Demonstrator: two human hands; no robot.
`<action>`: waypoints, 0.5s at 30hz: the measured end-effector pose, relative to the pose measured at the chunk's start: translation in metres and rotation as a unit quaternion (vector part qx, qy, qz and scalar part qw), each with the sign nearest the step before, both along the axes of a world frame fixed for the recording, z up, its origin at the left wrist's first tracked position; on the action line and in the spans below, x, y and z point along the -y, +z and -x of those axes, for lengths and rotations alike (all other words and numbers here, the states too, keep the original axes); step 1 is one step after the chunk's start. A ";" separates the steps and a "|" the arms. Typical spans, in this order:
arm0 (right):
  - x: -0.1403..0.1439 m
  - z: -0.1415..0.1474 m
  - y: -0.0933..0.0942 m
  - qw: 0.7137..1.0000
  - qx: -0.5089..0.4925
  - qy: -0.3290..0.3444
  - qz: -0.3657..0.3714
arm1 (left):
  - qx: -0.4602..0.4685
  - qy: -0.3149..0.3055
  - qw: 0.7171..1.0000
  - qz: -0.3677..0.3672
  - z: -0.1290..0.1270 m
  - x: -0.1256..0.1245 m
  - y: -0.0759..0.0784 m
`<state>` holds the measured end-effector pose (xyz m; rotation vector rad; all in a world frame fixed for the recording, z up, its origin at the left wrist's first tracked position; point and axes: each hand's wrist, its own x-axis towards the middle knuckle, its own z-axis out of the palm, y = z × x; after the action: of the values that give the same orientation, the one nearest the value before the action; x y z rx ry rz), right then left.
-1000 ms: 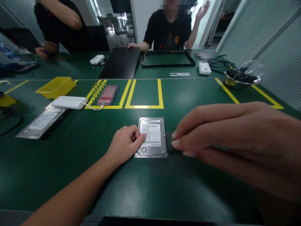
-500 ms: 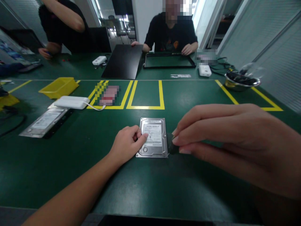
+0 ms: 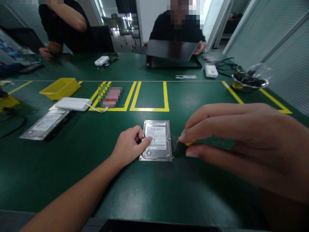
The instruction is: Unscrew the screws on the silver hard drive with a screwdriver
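Note:
A silver hard drive [image 3: 166, 151] with a white label lies flat on the green table in front of me. My left hand [image 3: 131, 143] is closed on its left edge, the thumb resting on the label. To the right of the drive, my right hand [image 3: 227, 135] pinches the dark and yellow handle of a screwdriver [image 3: 181, 149] between thumb and fingertips. Its thin tip reaches the drive's lower right corner; whether it sits on a screw there is too small to tell.
At left lie another hard drive [image 3: 41, 124], a white power bank [image 3: 73, 104] and a yellow bin [image 3: 60, 89]. A metal bowl [image 3: 251, 84] of dark items stands at right. Across the table a person holds a dark panel [image 3: 171, 50] over a black frame [image 3: 173, 66]; a second person sits left.
My right fingers have shifted slightly on the screwdriver handle, and its yellow part now shows. My left hand stays put. The person opposite has brought the dark panel over the frame.

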<state>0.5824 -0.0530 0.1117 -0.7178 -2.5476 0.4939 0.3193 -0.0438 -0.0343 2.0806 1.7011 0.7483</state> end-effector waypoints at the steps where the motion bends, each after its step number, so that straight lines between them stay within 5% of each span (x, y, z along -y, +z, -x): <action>1: 0.000 0.000 0.000 1.000 0.001 0.001 -0.002 | 0.000 -0.004 1.000 0.000 0.000 0.000 0.000; 15: 0.002 -0.002 0.003 1.000 0.016 0.004 0.002 | 0.001 -0.007 1.000 -0.002 0.000 0.000 0.001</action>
<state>0.5843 -0.0547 0.1142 -0.7218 -2.5806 0.4942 0.3192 -0.0433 -0.0335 2.0915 1.6838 0.7496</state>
